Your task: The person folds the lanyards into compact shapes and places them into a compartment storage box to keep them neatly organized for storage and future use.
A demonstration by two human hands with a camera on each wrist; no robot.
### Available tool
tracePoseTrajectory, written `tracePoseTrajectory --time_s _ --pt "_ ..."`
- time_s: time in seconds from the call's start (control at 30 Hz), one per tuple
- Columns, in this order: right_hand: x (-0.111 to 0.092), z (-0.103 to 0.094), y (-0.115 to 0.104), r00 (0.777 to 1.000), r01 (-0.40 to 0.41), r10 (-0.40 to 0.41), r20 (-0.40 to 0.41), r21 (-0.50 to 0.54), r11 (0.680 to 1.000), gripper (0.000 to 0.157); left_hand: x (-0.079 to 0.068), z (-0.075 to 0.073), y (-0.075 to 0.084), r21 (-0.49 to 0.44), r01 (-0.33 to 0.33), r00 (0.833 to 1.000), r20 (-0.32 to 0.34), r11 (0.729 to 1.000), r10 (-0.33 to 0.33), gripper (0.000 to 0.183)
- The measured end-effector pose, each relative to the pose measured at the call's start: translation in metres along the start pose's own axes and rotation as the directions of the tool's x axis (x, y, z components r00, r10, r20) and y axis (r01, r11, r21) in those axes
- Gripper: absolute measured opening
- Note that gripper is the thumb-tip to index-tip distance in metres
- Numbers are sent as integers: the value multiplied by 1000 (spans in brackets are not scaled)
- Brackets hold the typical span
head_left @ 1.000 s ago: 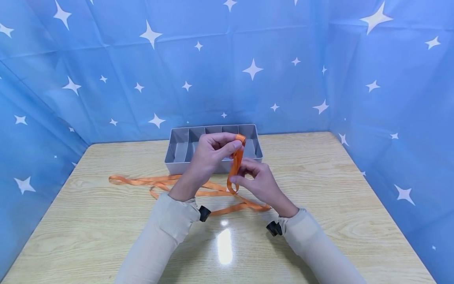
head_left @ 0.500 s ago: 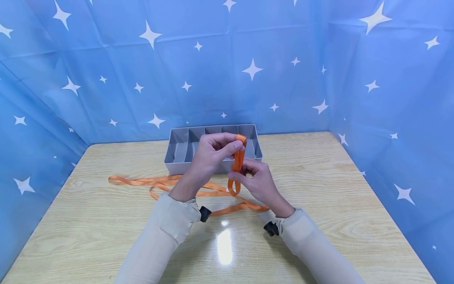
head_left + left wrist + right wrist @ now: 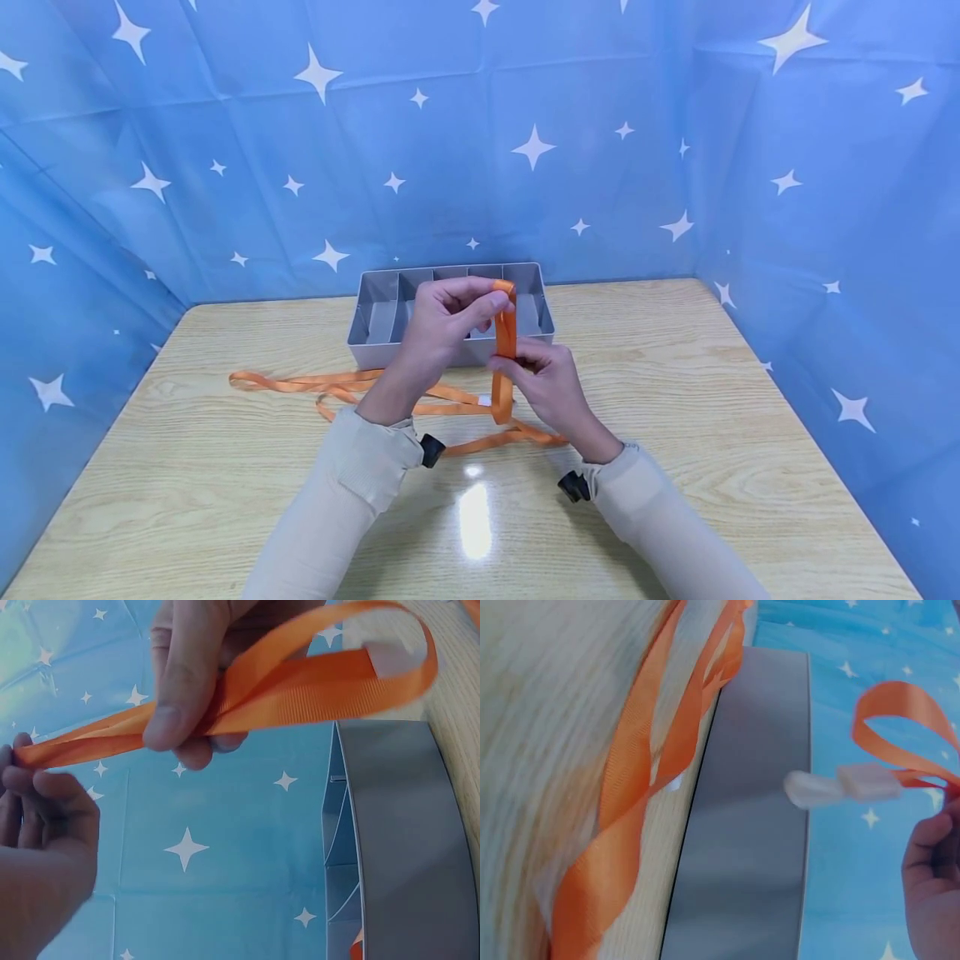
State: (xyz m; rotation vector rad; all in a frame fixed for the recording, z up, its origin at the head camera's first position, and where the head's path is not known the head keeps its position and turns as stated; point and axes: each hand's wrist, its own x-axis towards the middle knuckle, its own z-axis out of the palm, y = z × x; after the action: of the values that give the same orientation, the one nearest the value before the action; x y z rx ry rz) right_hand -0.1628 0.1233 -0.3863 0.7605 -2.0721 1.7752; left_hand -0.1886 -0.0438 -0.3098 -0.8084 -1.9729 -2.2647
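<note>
An orange ribbon lanyard [image 3: 502, 398] hangs folded in front of the tray, held by both hands. My left hand [image 3: 446, 315] pinches its upper end between thumb and fingers. Lower down, my right hand [image 3: 546, 377] pinches the strands, thumb across them; a loop dangles below it. The left wrist view shows the ribbon [image 3: 322, 697] stretched between the hands, the left hand [image 3: 56, 810] at the left edge. In the right wrist view a whitish plastic clip [image 3: 840, 787] hangs by the right hand [image 3: 934, 877]. Another orange lanyard [image 3: 300, 383] lies loosely strewn across the table.
A grey tray [image 3: 390, 353] with several compartments stands at the back of the wooden table [image 3: 660, 367], partly hidden by the hands. A bit of orange ribbon [image 3: 357, 946] shows at its opening in the left wrist view. A blue starry cloth [image 3: 480, 200] hangs behind the table.
The lower loop of the held lanyard has turned from a rounded loop into a straighter, narrower strip reaching slightly lower. My left hand has shifted slightly up and left.
</note>
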Motion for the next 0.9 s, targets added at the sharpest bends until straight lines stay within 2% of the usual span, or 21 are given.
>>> tracePoseTrajectory --time_s 0.23,0.43,0.53,0.63,0.9 --pt "-6 1 8 1000 -10 10 -9 -4 1000 10 3 -3 -1 32 -9 988 -151 999 14 20" --pt "-8 3 2 1000 -13 13 12 -8 1000 12 5 -6 -5 39 7 972 -234 999 2 23" --pt "-9 3 -2 1000 -20 19 24 10 1000 12 5 -7 -8 41 34 969 -246 999 -23 25" --pt "-9 2 -6 999 -20 19 27 28 999 11 4 -9 -10 75 59 972 -229 995 -40 29" --pt "-6 -2 -14 999 45 -46 19 67 997 10 -1 -13 -17 164 104 976 -205 981 -69 32"
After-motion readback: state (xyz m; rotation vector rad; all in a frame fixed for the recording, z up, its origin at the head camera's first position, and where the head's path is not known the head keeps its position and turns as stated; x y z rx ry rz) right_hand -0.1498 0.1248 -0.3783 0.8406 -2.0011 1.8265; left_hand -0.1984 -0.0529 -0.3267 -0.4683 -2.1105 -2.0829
